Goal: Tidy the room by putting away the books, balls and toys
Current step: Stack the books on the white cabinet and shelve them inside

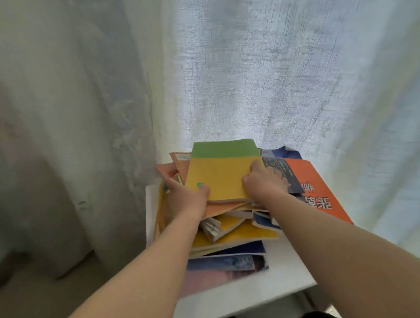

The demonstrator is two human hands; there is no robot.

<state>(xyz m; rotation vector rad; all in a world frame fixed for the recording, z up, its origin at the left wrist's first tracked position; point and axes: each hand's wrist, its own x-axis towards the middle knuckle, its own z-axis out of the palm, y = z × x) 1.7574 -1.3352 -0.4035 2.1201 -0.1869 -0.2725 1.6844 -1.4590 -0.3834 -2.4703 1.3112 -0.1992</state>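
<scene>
"While we lean over the white table [272,294], where do our hands sit?"

"Both are on the yellow-and-green book [219,173]. It lies flat on top of the pile of books [232,230] at the table's far side, close against the curtain [272,70]."

"How does our left hand [186,196] hold it?"

"It grips the near left corner. The thumb lies on the yellow cover, its nail painted green. The other fingers curl round the left side, one tip touching an orange cover lower in the pile."

"And our right hand [263,182]?"

"It clasps the right edge, with the thumb pressed on the cover and the fingers bent together over the side. We cannot tell how far they reach beneath."

"What do we see under that book?"

"An untidy heap, with orange and yellow covers and pale page edges jutting out at different angles. A dark blue book [233,251] lies near the bottom, on the side nearest us."

"And to the right?"

"A large orange book [320,192] with bold characters lies slanted just beside our right hand."
</scene>
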